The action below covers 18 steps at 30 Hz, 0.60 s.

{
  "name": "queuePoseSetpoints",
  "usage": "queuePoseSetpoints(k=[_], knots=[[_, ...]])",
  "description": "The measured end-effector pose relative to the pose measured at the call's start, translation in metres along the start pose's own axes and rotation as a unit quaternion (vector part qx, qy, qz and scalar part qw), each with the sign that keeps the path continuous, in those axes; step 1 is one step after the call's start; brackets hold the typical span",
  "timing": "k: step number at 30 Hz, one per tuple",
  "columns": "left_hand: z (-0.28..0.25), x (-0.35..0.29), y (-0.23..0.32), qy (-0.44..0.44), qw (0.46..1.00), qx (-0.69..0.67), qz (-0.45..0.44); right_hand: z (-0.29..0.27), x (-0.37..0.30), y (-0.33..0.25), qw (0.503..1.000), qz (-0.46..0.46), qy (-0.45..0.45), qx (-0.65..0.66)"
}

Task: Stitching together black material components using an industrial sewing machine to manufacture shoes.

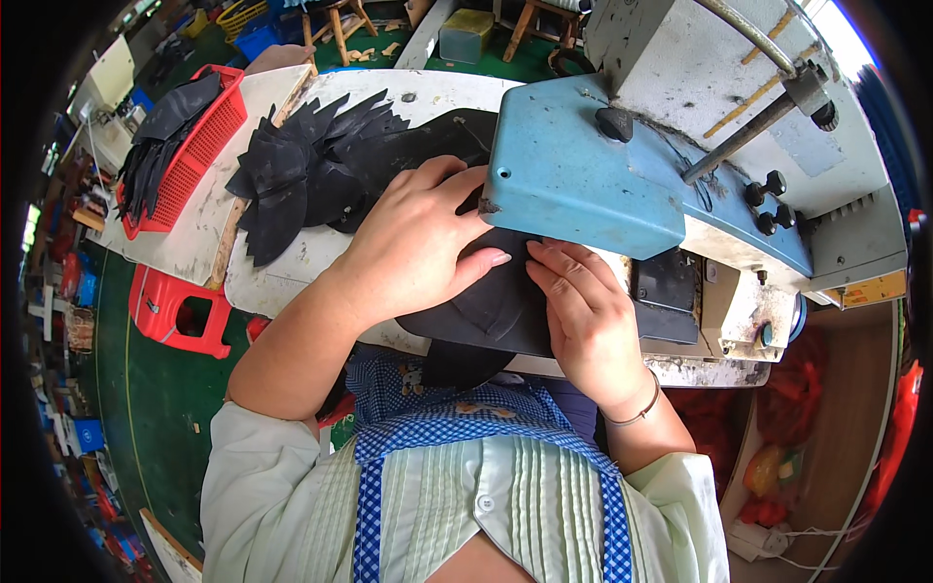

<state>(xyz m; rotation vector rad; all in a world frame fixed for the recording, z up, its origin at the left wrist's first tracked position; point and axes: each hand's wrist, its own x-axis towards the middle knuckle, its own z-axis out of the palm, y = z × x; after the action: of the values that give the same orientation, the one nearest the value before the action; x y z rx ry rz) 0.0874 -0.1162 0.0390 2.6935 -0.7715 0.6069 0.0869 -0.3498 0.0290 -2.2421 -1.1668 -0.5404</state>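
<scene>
A flat black sheet piece (496, 296), leather-like, lies on the worktable under the blue head of a bench machine (583, 175). My left hand (423, 233) rests on the sheet with fingers spread, its fingertips near the left side of the machine head and partly hidden by it. On the sheet's right part lies my right hand (588, 311), palm down, fingers stretched out close together just below the head. The machine's working point is hidden beneath the blue cover. Beyond my left hand, several black cut pieces (277, 189) with jagged edges lie fanned in a pile.
A red plastic basket (190, 165) holding black pieces sits on the table's left side. Below it stands a red stool (180, 311) on the green floor. At right, a shelf (855, 408) holds red bags. Wooden stools (335, 29) and a yellowish bin (466, 37) are at the back.
</scene>
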Motion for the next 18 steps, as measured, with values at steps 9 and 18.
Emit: queuePoseSetpoints(k=[9,18], knots=[[0.009,0.003,0.0,0.02,0.998,0.044,-0.032,0.0,0.0,-0.001,1.0,0.004,0.005,0.013],[0.018,0.01,0.001,0.036,0.99,0.126,-0.051,0.0,0.0,0.0,1.0,0.001,0.009,0.013]])
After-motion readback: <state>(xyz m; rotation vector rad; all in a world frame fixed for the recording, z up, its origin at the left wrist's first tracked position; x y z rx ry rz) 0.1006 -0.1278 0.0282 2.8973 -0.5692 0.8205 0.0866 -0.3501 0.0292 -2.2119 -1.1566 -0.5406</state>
